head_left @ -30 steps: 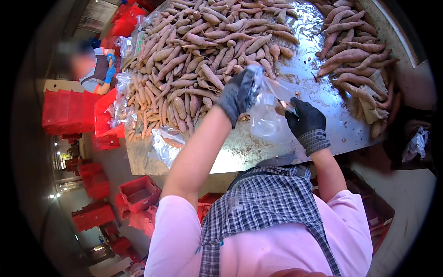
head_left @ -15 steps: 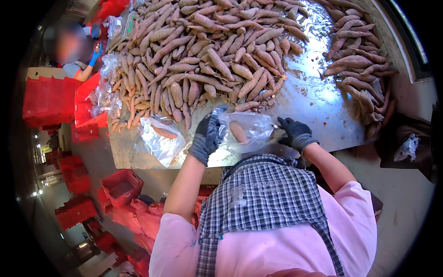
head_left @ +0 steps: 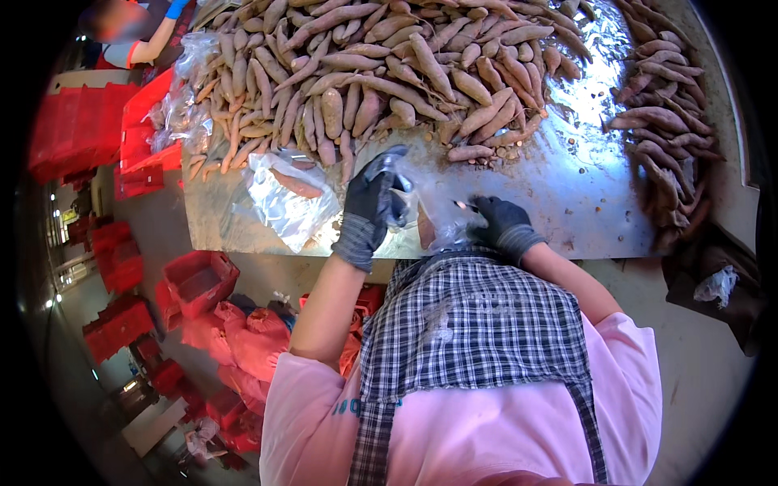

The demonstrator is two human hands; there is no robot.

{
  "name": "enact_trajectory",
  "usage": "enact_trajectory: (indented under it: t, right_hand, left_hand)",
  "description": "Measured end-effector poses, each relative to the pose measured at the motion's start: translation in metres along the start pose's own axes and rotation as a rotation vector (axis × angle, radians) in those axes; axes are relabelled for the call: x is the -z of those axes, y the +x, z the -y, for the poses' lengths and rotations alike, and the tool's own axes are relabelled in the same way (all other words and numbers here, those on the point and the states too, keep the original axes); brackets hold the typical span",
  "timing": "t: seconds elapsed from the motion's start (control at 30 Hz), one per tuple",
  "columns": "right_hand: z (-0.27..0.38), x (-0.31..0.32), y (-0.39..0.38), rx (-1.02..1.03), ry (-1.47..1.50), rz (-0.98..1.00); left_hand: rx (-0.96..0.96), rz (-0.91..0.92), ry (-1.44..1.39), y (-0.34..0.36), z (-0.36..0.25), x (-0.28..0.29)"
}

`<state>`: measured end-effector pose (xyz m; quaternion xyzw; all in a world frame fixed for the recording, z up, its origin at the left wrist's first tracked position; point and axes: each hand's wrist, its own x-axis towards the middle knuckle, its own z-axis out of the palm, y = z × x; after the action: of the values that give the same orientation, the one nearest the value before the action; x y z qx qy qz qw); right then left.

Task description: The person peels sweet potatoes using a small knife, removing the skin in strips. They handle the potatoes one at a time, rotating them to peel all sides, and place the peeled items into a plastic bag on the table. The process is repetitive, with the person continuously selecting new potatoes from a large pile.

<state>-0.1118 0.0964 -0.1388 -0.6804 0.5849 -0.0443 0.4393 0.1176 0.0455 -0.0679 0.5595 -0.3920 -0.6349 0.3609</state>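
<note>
Centre of frame, at near edge of metal table (head_left: 583, 211): clear plastic bag (head_left: 442, 219) held between both gloved hands, one sweet potato (head_left: 425, 228) visible inside. Left hand (head_left: 374, 198), dark glove, fingers closed on bag's left edge. Right hand (head_left: 498, 223), dark glove, pinching bag's right side. Second filled bag (head_left: 288, 198) lies on table left of hands. Big heap of sweet potatoes (head_left: 389, 73) across upper frame; smaller heap (head_left: 668, 138) at right. Red crates (head_left: 198, 279) on floor, lower left. Another person's arm (head_left: 154, 36), upper left.
</note>
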Motion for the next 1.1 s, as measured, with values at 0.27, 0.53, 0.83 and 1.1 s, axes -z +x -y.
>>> enact_trajectory:
  t: [0.27,0.53,0.83,1.1]
  right_hand:
    - [-0.022,0.075,-0.031,-0.108,0.829,0.060]
    - [-0.016,0.106,-0.048,-0.140,1.139,0.182]
    - [-0.042,0.086,-0.054,-0.288,0.597,0.372]
    - [-0.045,0.098,0.078,0.112,0.224,-0.416]
  left_hand:
    - [-0.148,-0.144,0.615,-0.056,-0.017,0.064]
    - [0.127,0.213,-0.119,-0.058,-0.031,0.044]
    - [0.289,0.291,-0.237,-0.038,-0.022,0.029]
    - [0.267,0.293,-0.217,-0.027,-0.036,0.022]
